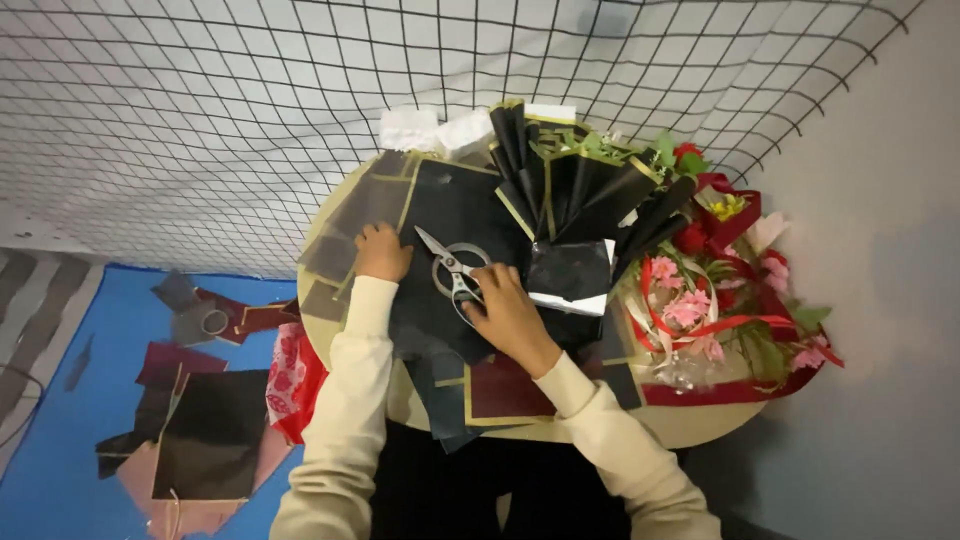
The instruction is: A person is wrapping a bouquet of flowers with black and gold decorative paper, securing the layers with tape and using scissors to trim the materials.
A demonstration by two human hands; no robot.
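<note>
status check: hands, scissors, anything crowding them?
Left hand flat on black wrapping sheet. Right hand on scissors, blades shut, lying on sheet. Folded black wraps and bouquet crowd the right side.

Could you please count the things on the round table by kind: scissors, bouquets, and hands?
Scissors: 1, under the right hand
Bouquets: 2, one wrapped in black, one in red
Hands: 2, the left hand flat on the black wrapping sheet
Total: 5
</note>
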